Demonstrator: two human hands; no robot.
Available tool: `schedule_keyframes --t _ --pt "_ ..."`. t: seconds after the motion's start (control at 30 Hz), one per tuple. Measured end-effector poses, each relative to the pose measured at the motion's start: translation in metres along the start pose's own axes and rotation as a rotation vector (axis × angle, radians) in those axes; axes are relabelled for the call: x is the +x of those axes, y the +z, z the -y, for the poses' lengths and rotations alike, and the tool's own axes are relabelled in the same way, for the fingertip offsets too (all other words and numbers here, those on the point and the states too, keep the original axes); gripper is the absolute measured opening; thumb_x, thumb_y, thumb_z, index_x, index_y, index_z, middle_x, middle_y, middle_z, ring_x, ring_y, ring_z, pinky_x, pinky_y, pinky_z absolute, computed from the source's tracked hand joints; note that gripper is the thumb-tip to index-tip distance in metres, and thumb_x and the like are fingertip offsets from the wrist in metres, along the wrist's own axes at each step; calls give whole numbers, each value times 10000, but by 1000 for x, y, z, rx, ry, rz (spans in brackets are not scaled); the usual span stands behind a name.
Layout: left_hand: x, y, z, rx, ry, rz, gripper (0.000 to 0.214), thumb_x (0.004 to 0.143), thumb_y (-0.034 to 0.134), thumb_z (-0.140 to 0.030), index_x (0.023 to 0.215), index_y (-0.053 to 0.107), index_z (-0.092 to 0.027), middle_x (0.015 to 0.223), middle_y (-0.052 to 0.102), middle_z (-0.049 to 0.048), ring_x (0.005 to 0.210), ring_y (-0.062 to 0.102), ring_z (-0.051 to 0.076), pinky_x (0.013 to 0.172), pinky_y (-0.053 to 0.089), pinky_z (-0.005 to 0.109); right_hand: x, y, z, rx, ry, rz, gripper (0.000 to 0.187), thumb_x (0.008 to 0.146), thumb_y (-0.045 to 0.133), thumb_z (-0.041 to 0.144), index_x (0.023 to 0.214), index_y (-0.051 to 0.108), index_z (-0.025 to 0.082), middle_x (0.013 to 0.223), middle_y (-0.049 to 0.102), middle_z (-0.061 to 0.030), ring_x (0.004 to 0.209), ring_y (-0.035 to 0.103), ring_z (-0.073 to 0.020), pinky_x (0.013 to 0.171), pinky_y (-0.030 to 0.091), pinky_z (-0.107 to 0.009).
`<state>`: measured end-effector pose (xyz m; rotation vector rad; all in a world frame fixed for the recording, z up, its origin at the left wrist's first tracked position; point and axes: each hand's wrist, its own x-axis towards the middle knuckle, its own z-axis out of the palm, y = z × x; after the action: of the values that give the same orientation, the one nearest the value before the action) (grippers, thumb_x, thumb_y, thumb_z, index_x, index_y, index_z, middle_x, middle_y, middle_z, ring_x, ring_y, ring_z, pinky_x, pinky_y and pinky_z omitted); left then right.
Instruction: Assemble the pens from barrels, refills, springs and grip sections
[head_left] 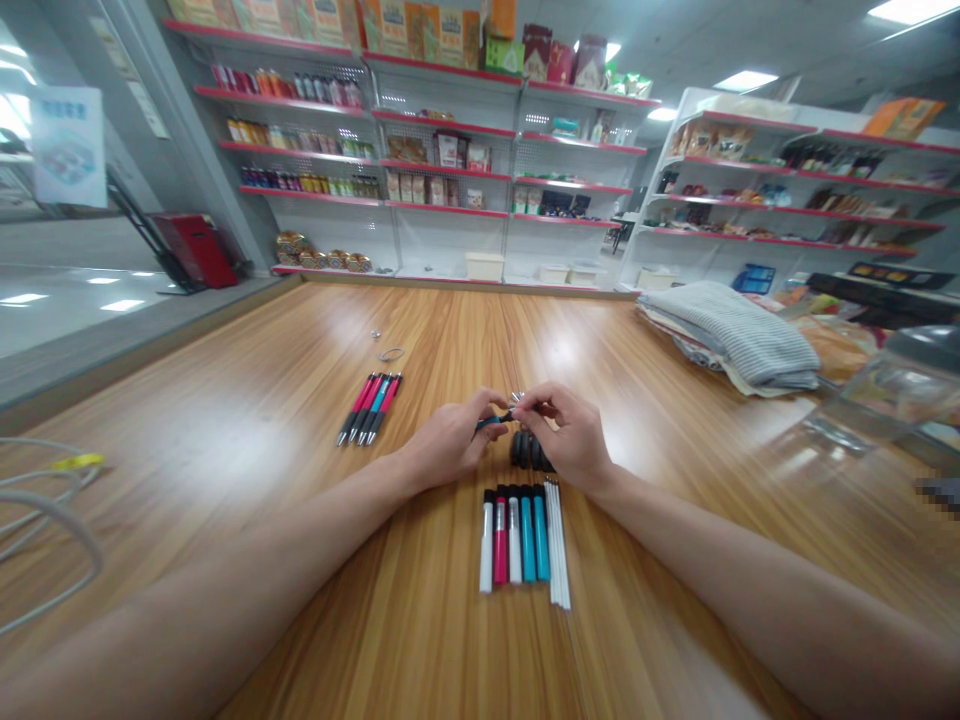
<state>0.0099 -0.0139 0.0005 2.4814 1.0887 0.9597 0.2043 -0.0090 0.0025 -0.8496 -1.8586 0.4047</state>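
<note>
My left hand is closed around a blue pen barrel, above the middle of the table. At the barrel's right end, my right hand pinches a small dark pen part, partly hidden by the fingertips. Just below the hands lie several black rubber grips, half covered by my right hand. Small silver tips show behind the fingers. Nearer me is a row of white, red and blue pen barrels with black ends, and beside them several thin white refills.
Several whole pens, red and blue, lie side by side to the left. Behind them is a thin wire ring. White cables loop at the left edge. Folded striped cloth and a clear container stand right. Shelves line the back.
</note>
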Motion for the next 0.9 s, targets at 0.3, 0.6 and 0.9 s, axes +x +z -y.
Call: schedule_keyframes --t 0.3,0.6,0.9 --pt "-1 -1 -3 94 -3 -16 188 946 395 -312 1031 506 -186 877 665 45 755 633 151 646 427 245 -4 -2 3 38 -75 88 122 878 508 232 956 598 205 957 641 -64 843 626 -166 768 540 -311" --pt "0 -2 -4 200 76 -29 242 954 365 -325 966 564 -187 901 647 54 808 609 155 688 424 256 -2 -5 1 -112 43 188 207 884 516 362 953 619 196 850 674 -47 721 624 -150 697 510 -269" --pt "0 -3 -5 230 47 -36 252 956 357 -328 962 565 -187 877 634 46 781 598 151 667 410 253 0 -8 2 -238 -91 180 197 886 518 356 894 626 192 788 636 -47 715 574 -156 673 448 -270"
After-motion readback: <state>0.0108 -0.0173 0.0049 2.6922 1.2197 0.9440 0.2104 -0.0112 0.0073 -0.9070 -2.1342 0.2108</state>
